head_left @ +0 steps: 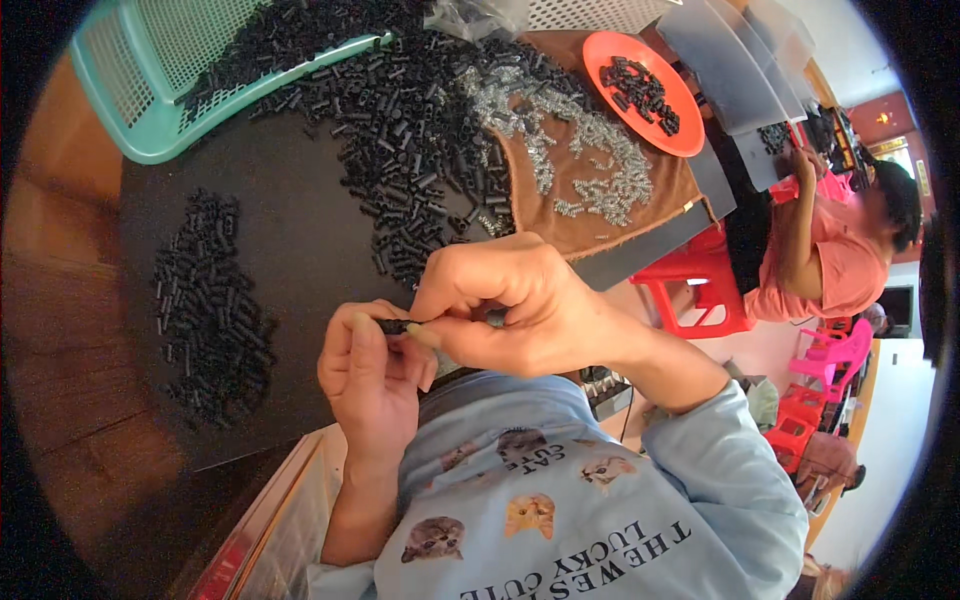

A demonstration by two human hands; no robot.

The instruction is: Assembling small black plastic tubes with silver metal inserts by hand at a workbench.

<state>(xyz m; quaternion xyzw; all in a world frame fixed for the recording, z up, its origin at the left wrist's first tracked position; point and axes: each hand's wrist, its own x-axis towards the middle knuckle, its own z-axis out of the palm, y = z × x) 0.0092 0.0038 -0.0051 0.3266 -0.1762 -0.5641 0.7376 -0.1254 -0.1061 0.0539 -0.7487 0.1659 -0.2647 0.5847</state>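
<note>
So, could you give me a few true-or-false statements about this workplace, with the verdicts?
1. The left hand holds a small black part. True.
2. The right hand is lying flat on the table. False: it is raised beside the left hand, its fingers close to that part.
3. Many metal springs lie on a brown cloth. True.
4. The round plate is blue. False: it is an orange plate with black pieces on it.
5. The basket stands at the picture's lower right. False: the green basket is at the upper left.
6. A separate pile of black pieces lies toward the left. True.
</note>
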